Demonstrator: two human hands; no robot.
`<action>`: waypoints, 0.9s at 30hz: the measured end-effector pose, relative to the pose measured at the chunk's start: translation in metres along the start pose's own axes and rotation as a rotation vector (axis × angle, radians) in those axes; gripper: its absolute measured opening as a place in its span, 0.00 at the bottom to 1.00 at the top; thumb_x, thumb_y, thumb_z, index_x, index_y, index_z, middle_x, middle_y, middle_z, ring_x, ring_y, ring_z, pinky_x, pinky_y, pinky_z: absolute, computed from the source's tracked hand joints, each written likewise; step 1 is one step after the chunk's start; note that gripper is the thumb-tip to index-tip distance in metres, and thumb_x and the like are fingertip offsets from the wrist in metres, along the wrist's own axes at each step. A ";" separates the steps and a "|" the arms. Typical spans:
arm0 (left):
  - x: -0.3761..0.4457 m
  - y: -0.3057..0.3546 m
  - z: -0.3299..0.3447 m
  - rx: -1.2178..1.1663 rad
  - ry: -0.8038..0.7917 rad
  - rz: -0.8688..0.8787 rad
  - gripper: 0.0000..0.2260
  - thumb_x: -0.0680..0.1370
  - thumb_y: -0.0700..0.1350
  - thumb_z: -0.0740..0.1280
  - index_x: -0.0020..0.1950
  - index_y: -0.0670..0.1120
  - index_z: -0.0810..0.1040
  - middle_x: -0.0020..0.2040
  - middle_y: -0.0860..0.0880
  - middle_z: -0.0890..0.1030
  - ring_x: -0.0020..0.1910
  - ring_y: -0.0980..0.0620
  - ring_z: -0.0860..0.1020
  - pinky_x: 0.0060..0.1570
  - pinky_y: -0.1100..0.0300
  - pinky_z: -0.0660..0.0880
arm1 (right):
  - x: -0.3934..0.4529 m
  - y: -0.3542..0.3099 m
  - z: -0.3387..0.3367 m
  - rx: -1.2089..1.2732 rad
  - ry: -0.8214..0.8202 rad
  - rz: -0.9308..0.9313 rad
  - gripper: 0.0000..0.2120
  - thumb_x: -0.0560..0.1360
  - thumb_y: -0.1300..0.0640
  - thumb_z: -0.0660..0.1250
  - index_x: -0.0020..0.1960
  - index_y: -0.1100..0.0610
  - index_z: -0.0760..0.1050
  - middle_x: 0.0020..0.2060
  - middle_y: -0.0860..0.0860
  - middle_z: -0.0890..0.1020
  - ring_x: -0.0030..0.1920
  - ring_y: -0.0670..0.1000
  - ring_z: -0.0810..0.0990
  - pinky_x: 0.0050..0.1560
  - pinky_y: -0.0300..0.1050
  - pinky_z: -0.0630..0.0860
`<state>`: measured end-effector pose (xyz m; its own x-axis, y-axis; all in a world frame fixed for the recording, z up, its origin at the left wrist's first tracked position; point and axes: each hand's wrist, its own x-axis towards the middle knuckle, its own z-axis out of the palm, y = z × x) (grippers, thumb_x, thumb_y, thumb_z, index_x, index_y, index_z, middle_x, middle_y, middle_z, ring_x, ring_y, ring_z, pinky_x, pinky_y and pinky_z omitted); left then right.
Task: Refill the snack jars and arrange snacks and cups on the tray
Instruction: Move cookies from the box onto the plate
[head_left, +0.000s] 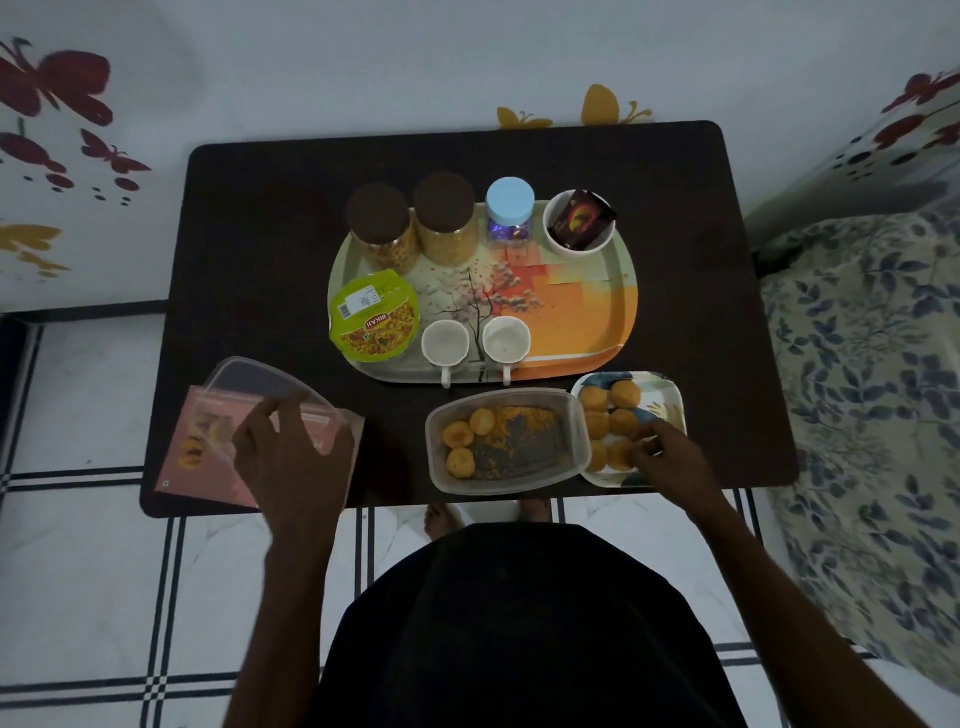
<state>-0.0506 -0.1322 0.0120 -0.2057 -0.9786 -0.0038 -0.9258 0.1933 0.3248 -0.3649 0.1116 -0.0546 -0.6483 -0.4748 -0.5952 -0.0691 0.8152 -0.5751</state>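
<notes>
Two hands work at the lower edge of a dark table (260, 218), seen from above in dim light. The left hand (291, 457), at lower left of the frame, grips a clear plastic lid (260, 387) by its near edge, fingers curled round it, tilted above a pink snack box (208, 457). The right hand (670, 457), at lower right, has its fingertips pinched on one of the round fried snacks (621, 422) on a small square plate (670, 395). Whether the piece is lifted I cannot tell.

Between the hands, just left of the plate, sits an open clear tub (506, 441) holding three more rounds (460, 434) and loose crumbs.

These snacks look light, dry and brittle. They would likely crack under a squeeze, so a soft pinch across the sides suits them best. The lid looks thin and bendy, and a hold at its rim seems right.

Above, in the middle of the frame, a patterned tray (582, 312) carries two brown-lidded jars (410, 228) of yellow mix, a blue-lidded jar (510, 213), a white bowl (579, 223) with a dark packet, a green snack cup (374, 317) and two white cups (475, 343). The jars likely feel smooth and somewhat heavy, so they are best held round the body.
</notes>
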 end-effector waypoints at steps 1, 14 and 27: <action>-0.002 -0.003 0.003 0.018 -0.020 -0.004 0.25 0.73 0.46 0.76 0.66 0.42 0.73 0.66 0.35 0.72 0.66 0.32 0.68 0.61 0.38 0.67 | -0.002 0.000 0.000 0.004 0.021 -0.005 0.05 0.76 0.59 0.68 0.51 0.56 0.75 0.45 0.54 0.81 0.44 0.52 0.81 0.35 0.41 0.74; -0.006 -0.010 0.017 0.097 -0.140 0.100 0.11 0.72 0.43 0.75 0.52 0.43 0.82 0.58 0.39 0.76 0.57 0.38 0.73 0.56 0.46 0.69 | 0.004 -0.015 0.005 -0.258 0.183 -0.292 0.17 0.77 0.57 0.66 0.65 0.56 0.72 0.58 0.56 0.76 0.56 0.54 0.76 0.51 0.47 0.73; -0.009 0.005 -0.011 -0.081 0.099 0.164 0.08 0.73 0.41 0.73 0.49 0.42 0.77 0.52 0.41 0.79 0.54 0.41 0.75 0.58 0.52 0.66 | 0.003 -0.037 -0.002 -0.087 0.193 -0.194 0.17 0.74 0.56 0.65 0.63 0.51 0.74 0.60 0.54 0.77 0.59 0.54 0.78 0.60 0.55 0.77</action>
<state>-0.0503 -0.1232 0.0242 -0.3157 -0.9374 0.1474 -0.8530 0.3483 0.3886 -0.3654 0.0806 -0.0335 -0.7481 -0.5596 -0.3566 -0.2654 0.7449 -0.6121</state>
